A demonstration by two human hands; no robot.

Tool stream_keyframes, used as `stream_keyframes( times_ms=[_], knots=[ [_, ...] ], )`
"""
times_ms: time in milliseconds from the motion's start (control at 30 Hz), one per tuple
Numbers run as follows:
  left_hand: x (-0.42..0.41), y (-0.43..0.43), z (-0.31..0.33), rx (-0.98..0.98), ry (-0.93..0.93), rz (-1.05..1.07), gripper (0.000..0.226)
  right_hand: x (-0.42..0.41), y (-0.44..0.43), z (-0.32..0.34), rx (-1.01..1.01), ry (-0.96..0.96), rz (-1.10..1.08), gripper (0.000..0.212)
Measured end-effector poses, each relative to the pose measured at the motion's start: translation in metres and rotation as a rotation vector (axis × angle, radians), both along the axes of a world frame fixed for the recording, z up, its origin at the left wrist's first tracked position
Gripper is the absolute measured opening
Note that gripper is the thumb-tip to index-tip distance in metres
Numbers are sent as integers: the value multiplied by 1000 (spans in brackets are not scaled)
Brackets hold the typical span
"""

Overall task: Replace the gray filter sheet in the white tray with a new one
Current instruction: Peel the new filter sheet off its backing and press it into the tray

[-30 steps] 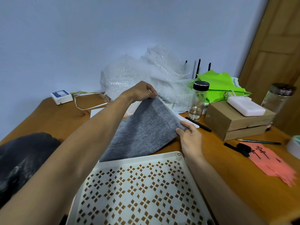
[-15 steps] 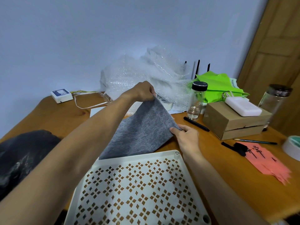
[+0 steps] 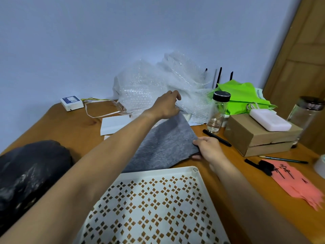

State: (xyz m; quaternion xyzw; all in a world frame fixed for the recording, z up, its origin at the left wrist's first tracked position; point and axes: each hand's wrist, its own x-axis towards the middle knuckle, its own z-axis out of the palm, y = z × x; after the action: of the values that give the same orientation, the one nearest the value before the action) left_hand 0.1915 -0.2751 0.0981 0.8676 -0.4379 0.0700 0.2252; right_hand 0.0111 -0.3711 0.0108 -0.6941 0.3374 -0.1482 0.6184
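gray filter sheet (image 3: 163, 145) sloping, far corner high

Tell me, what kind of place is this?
Probably a desk in a home or small office: a brown wooden tabletop against a plain pale wall, piled with crumpled clear bubble wrap, a brown cardboard box and a black pen.

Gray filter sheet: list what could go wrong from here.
The gray filter sheet, pinched at two corners by the left hand and right hand, sags; it may fold or land crooked in the white tray. The glass bottle and black pen sit beside the right hand; a sweep could knock them.
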Motion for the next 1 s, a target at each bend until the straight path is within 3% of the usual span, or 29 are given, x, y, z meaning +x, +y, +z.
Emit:
stream_keyframes(
  times_ms=[100,167,233,300,367,433,533,633,700,800,867,933,1000],
  knots=[
    [-2,16,-4,-17,23,13,41,-3,-8,-3,50,103,34,12],
    [0,37,-5,18,53,58,41,-2,-12,-5,-47,206,92,12],
    [2,63,-6,58,93,131,40,2,-15,-3,-327,343,174,14],
    [3,90,-10,73,140,200,32,9,-18,-1,-775,469,204,23],
    [1,119,-20,106,173,258,25,19,-17,-4,-1115,397,214,41],
    [-3,146,-35,222,189,320,26,30,-14,-6,-1274,289,294,49],
    [-17,181,-61,360,228,418,33,50,-18,-12,-1183,332,384,55],
    [-31,213,-80,319,252,541,46,65,-26,-20,-830,289,174,58],
    [-39,230,-87,291,291,598,45,73,-35,-23,-627,242,36,46],
    [-48,247,-89,249,364,649,37,83,-42,-24,-344,104,8,13],
    [-53,254,-87,202,388,684,31,85,-39,-16,-170,-6,-11,9],
    [-57,255,-84,166,420,710,23,88,-42,-15,-197,14,12,16],
    [-60,254,-85,154,454,714,22,88,-42,-16,-522,175,99,20]
  ],
)
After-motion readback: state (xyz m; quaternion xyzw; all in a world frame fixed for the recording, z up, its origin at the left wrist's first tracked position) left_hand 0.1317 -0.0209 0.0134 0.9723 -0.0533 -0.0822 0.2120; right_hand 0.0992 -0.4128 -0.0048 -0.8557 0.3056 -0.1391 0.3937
